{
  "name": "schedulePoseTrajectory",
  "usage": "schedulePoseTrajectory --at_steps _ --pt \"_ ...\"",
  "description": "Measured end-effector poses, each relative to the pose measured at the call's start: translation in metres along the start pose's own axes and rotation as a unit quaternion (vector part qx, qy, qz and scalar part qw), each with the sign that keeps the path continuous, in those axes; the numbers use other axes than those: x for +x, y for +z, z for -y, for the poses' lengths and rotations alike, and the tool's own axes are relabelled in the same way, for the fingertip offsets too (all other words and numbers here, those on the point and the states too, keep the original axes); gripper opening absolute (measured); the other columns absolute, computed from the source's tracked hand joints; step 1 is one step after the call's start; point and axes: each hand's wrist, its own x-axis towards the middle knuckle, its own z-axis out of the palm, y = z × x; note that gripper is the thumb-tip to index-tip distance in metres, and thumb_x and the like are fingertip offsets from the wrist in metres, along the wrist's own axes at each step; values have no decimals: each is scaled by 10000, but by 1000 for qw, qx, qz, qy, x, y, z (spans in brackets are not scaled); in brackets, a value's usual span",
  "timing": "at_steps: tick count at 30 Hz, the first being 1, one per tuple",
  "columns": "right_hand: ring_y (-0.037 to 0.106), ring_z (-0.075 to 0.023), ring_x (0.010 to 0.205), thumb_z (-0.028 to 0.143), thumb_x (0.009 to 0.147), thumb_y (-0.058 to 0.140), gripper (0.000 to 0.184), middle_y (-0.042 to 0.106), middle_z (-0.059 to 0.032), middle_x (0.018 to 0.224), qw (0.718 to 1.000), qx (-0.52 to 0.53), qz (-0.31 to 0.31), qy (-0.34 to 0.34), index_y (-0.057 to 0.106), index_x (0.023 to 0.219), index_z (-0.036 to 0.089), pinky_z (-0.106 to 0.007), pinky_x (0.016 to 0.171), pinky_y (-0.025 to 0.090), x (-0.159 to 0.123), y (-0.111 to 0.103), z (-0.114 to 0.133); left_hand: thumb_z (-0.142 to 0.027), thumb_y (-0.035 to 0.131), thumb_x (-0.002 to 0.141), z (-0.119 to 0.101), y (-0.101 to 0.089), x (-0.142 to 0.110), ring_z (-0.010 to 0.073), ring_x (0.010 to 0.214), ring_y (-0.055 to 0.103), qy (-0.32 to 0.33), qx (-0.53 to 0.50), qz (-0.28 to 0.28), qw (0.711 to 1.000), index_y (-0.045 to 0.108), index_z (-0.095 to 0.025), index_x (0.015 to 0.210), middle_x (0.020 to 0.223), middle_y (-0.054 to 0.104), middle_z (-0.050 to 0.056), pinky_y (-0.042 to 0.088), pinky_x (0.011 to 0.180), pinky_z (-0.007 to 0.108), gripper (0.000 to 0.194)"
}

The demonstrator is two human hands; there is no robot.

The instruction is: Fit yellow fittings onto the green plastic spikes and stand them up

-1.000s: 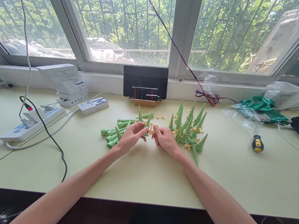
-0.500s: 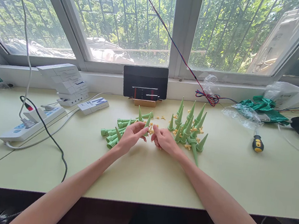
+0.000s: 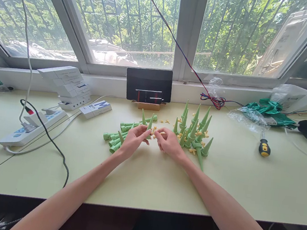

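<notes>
My left hand (image 3: 136, 140) is closed around a green plastic cone spike (image 3: 150, 121), its tip pointing up. Facing it, my right hand (image 3: 168, 141) is pinched at a small yellow valve piece (image 3: 154, 130) close to the spike; the fingers partly hide that contact. Beside my left hand lie several green ribbed tubes and spikes (image 3: 114, 143). To the right of my right hand stands a cluster of green cone spikes (image 3: 192, 131), several with yellow pieces at their bases. One spike (image 3: 199, 158) in that group points down toward me.
Loose yellow pieces (image 3: 167, 121) lie behind my hands. A black tablet (image 3: 149, 78) with a phone leans by the window. White boxes (image 3: 67, 84) and a power strip (image 3: 34, 127) are left; a screwdriver (image 3: 264, 147) and green plastic wrapping (image 3: 267, 109) are right.
My right hand's fingertips have moved slightly left and closed in at the yellow piece. The spike in my left hand has shifted a little left.
</notes>
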Motion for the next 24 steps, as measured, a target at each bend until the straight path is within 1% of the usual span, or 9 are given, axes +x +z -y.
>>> schedulePoseTrajectory --at_steps 4,10,14,20,24 --pt "437 -87 372 557 859 541 352 501 72 485 1000 -15 14 -4 517 835 206 -217 419 378 -1 0 1 -438 691 799 0 0 0 178 785 619 5 3 2 1000 653 -158 919 924 666 77 549 633 305 308" --pt "437 -98 381 503 845 571 298 490 72 492 999 -33 21 4 518 831 210 -229 427 369 -2 0 3 -451 693 790 -1 1 0 183 792 623 5 8 2 1000 655 -156 913 935 671 81 553 631 311 322" --pt "432 -99 384 452 863 549 250 488 69 482 999 -40 21 -3 523 806 210 -232 442 372 -2 0 3 -448 698 785 -2 2 -1 174 763 617 -3 5 -1 1000 654 -153 913 904 667 75 552 629 312 324" --pt "438 -103 385 434 888 506 270 478 61 457 998 -49 20 -15 556 758 204 -234 448 381 -2 0 3 -430 688 802 -4 2 -2 173 772 608 -2 2 8 1000 642 -157 906 894 659 71 544 629 305 297" --pt "430 -105 370 488 907 462 365 457 57 434 999 -45 24 -12 554 704 200 -242 448 385 -1 0 1 -429 678 812 -4 2 -2 178 786 610 0 5 17 1000 640 -156 926 920 663 84 546 626 298 299"
